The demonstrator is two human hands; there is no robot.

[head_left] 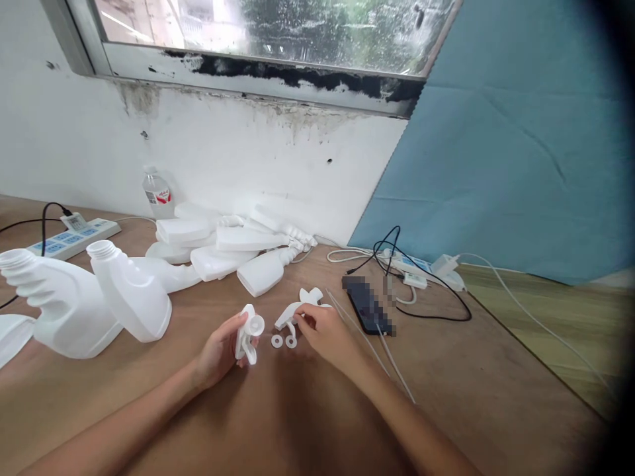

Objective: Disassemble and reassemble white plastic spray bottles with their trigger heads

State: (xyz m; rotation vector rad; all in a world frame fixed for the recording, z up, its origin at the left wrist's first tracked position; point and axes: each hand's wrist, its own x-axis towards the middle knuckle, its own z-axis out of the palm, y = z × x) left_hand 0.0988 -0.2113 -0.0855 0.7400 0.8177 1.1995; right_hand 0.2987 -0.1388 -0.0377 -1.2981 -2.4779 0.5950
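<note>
In the middle of the head view, my left hand is closed around a white trigger spray head, its round opening turned toward me. To the right of it, my right hand has thumb and fingers pinched together. Whatever is between those fingertips is too small or hidden to make out. Close by its fingertips lies another white spray-head part on the wooden table, partly covered by the hand. Two flat white washers, a left washer and a right washer, are between my hands.
White plastic bottles are piled by the wall, and open-necked bottles lie at the left. A clear water bottle stands behind. A phone with cables lies right. Power strips sit on both sides.
</note>
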